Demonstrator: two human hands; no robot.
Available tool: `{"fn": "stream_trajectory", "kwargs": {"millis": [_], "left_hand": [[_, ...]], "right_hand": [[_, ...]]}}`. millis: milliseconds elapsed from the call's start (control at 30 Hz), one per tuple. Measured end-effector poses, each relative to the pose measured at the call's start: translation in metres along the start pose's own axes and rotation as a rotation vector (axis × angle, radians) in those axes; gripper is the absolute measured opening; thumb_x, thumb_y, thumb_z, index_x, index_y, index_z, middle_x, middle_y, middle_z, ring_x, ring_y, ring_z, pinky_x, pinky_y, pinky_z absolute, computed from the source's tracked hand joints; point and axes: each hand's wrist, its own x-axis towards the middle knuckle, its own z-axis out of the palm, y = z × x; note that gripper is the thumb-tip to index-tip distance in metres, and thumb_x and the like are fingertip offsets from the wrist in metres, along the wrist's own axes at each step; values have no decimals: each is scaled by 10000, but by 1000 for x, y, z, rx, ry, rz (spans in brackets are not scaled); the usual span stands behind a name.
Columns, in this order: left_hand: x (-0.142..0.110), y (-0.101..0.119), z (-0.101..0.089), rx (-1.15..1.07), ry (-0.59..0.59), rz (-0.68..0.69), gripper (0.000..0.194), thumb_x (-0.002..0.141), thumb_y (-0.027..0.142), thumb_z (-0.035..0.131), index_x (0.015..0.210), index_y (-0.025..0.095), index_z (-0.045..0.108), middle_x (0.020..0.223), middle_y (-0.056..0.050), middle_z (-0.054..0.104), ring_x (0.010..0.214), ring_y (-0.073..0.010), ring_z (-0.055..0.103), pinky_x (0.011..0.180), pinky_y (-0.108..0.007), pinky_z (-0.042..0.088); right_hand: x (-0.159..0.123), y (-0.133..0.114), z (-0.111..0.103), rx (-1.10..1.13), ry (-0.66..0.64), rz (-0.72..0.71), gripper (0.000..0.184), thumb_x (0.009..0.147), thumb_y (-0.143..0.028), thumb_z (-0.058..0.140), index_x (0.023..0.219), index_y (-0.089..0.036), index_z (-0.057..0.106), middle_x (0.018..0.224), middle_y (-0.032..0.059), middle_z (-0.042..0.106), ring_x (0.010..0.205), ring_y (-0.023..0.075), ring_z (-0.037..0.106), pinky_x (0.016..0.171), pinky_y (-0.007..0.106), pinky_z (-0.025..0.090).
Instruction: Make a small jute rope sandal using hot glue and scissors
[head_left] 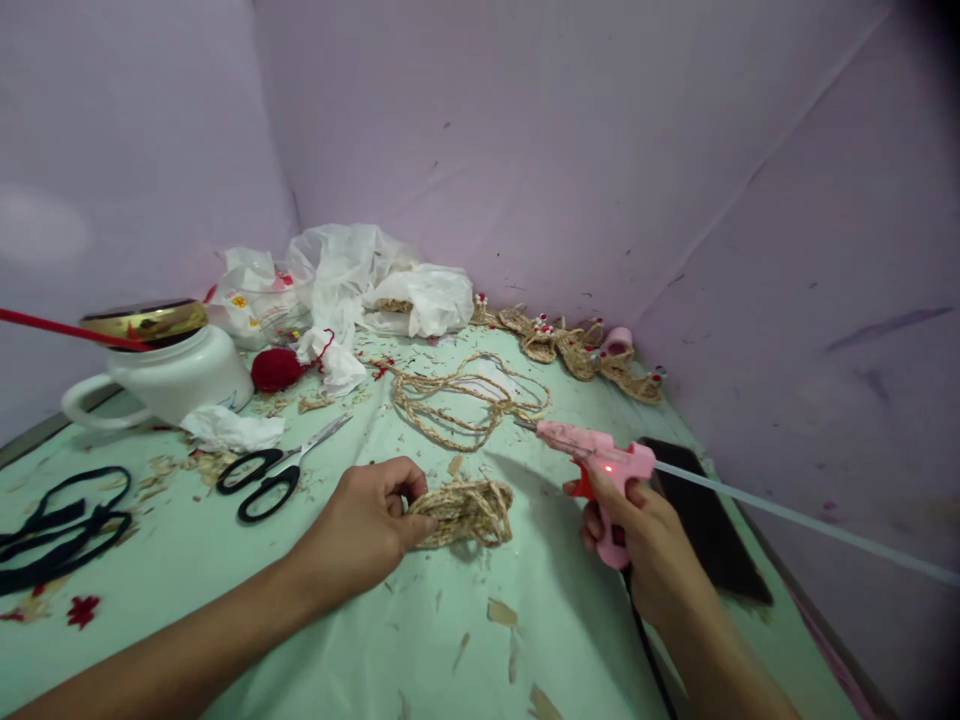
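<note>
My left hand (pixel 367 525) is closed in a pinch on a small coiled jute-rope piece (pixel 465 512) that rests on the pale green table cover (pixel 420 640). My right hand (pixel 649 545) grips the handle of a pink hot glue gun (pixel 596 458); its red light is on and its nozzle points left, above and to the right of the coil. A clear glue stick (pixel 787 515) juts out of the gun's back toward the right.
Loose jute rope (pixel 465 400) lies behind the coil. Black-handled scissors (pixel 277 470), a white jug with a gold lid (pixel 161 370), a red yarn ball (pixel 275 369), plastic bags (pixel 375 285), finished jute pieces (pixel 577 350), a dark phone (pixel 701 515) and black straps (pixel 60 530) lie around.
</note>
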Motion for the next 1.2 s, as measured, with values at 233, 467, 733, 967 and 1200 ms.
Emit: {"fn": "stream_trajectory", "kwargs": {"millis": [233,467,733,967,1200], "left_hand": [[4,0,0,-97,-18,-59,130,642,204,594,657,180,467,451,109,291,452,-68,263,419,-195,176],[6,6,-7,-503,-188,-258,318,493,266,718,639,167,454,497,81,438,441,-47,333,411,-175,231],[4,5,-4,-429,-338,-394,297,560,398,670,669,165,521,482,33,521,334,-53,333,333,-187,195],[1,13,-20,-83,-195,25,427,617,409,653,984,200,593,642,37,507,523,-102,387,475,-211,287],[1,7,-1,59,-171,-15,173,714,315,540,646,155,547,532,54,361,509,-91,318,449,-205,233]], "right_hand": [[30,-4,-10,-96,-133,99,225,684,-361,668,696,-137,650,589,43,640,511,164,604,459,268,481],[-7,-14,-23,-818,-56,-724,272,768,-258,599,1035,-230,638,1029,105,671,949,285,625,793,457,510],[-26,-2,25,-699,-360,-1089,509,708,-25,507,1165,-247,475,977,88,660,906,228,636,758,363,527],[-29,-13,29,-551,-307,-611,276,733,-183,588,1009,-199,587,807,34,687,682,168,655,604,248,543],[-25,-9,36,-382,-264,-343,457,723,-275,646,1157,-172,548,1007,97,662,661,158,639,589,299,552]]}}
